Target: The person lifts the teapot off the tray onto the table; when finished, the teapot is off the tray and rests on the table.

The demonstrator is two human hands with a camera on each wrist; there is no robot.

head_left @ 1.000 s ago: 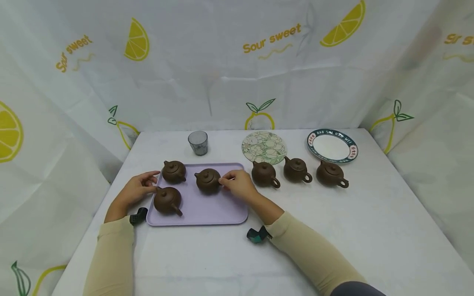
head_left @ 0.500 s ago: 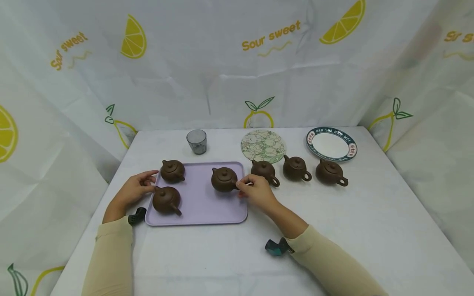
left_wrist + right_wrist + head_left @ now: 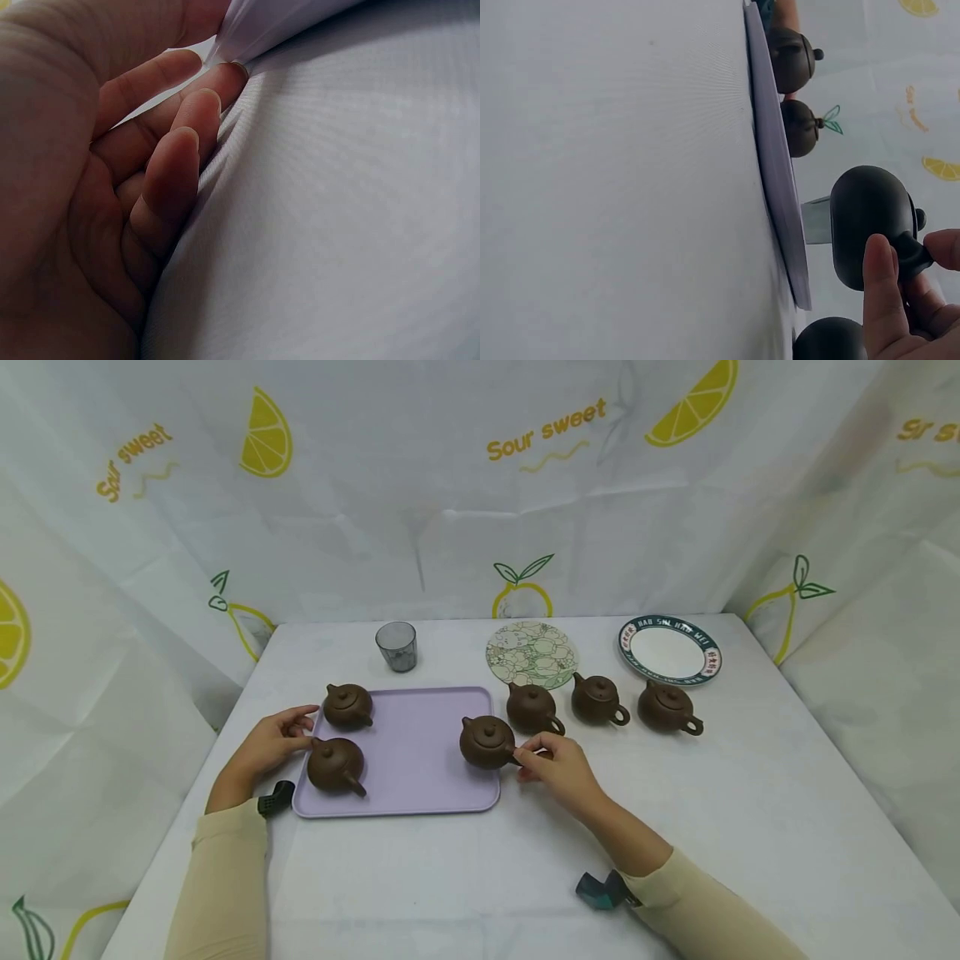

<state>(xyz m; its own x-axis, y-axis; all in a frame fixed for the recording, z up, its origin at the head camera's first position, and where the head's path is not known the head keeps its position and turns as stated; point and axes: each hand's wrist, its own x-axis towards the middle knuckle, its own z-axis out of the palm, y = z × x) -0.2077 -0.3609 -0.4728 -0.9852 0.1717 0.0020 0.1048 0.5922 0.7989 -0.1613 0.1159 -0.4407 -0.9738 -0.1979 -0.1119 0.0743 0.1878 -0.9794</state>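
My right hand pinches the handle of a small dark brown lidded teapot. The right wrist view shows this teapot raised off the lilac tray, over its right rim. My left hand rests with loosely bent fingers at the tray's left edge; its fingertips lie against the edge and the white cloth. Two more brown teapots stand on the tray's left side: a rear teapot and a front teapot, whose spout is near my left thumb.
Three similar teapots stand right of the tray: a near one, a middle one and a far one. Behind are a grey glass, a round patterned mat and a rimmed plate. A lemon-printed curtain hangs around.
My right hand has carried the teapot rightward from the tray's middle to over its right rim. My left hand stays at the tray's left edge.
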